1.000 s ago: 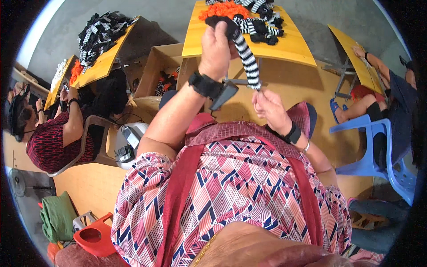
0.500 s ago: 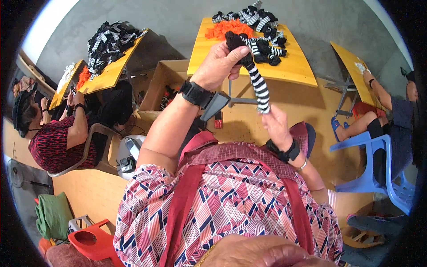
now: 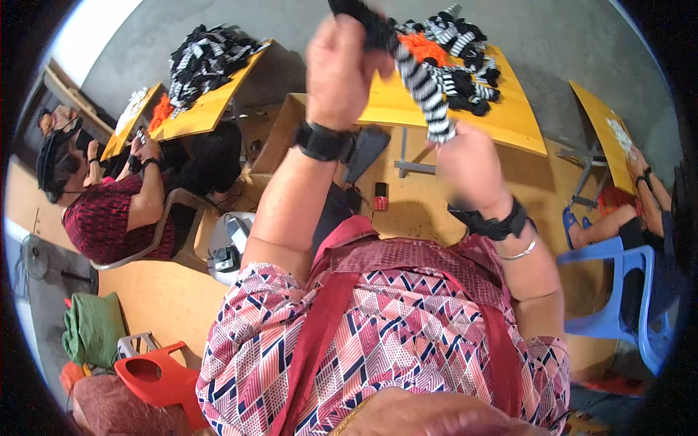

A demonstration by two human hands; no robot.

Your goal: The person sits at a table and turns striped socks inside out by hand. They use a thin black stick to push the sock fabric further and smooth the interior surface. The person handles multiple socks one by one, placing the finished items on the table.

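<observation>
Stretched between my hands is a narrow knitted piece (image 3: 422, 86), black at its upper end and striped black and white below, like a small sock or a doll's limb. My left hand (image 3: 338, 73) is closed around the black end, near the top of the view. Its other end, the striped tip, is pinched in my right hand (image 3: 471, 163), lower and to the right. Motion blurs both hands. Behind the knitted piece, a yellow table (image 3: 509, 120) bears a heap of similar striped pieces (image 3: 465, 80) and some orange fluffy material (image 3: 423, 49).
A cardboard box (image 3: 280, 142) stands left of the yellow table. A red phone-like object (image 3: 380, 196) lies below it. Two people work at other yellow tables, left (image 3: 200, 120) and right (image 3: 600, 127). A blue plastic chair (image 3: 625, 291) stands at right, a red one (image 3: 156, 374) lower left.
Both hands have risen with the knitted piece, which stays held at both ends. The surroundings have shifted somewhat rightward in view. The person at right has reached farther down their table.
</observation>
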